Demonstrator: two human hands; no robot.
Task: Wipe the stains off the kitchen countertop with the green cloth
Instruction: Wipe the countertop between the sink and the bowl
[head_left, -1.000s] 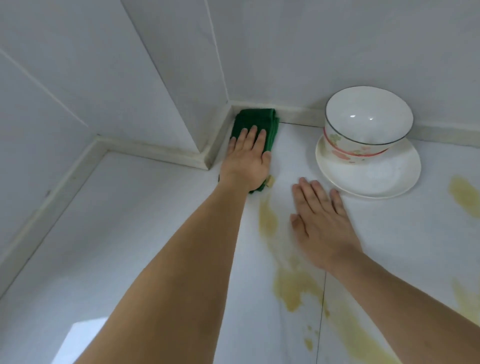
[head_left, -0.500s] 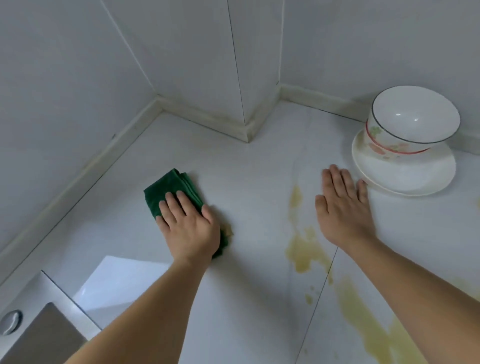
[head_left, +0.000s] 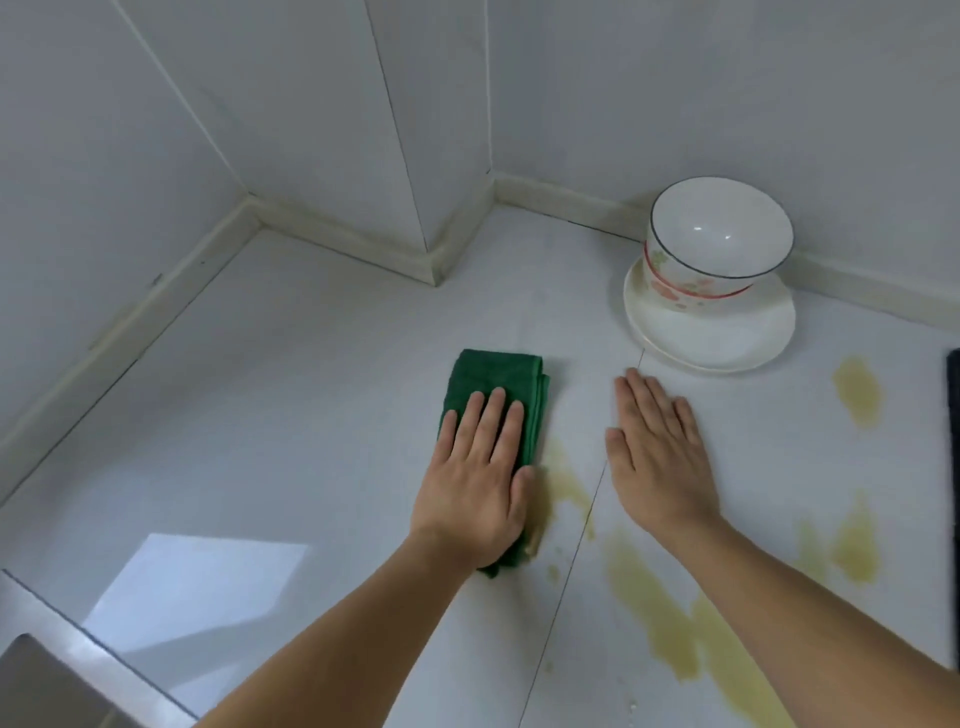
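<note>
From the head view, your left hand (head_left: 478, 483) lies flat, palm down, fingers together, pressing the green cloth (head_left: 493, 395) against the white table (head_left: 311, 389); it grips nothing, only pins the fabric under the palm. The cloth is folded into a long strip, its far end showing past your fingertips toward 12 o'clock and a small corner poking out below the heel of the hand at 6 o'clock. Your right hand (head_left: 660, 457) sits just beside it at 3 o'clock, spread flat on the bare surface, empty, apart from the cloth. Yellowish stains (head_left: 660, 623) mark the table: one faint patch touches the cloth's right edge between your hands, a larger streak runs along your right forearm toward 5 o'clock, and more patches (head_left: 857, 389) lie at 3 o'clock of the right hand. At 1 o'clock a white bowl (head_left: 722, 228) with a flowered band rests tilted on a white plate (head_left: 711, 343), near the wall. At the lower left corner there is what may be a sink edge (head_left: 47, 675), though too little shows to be sure.
</note>
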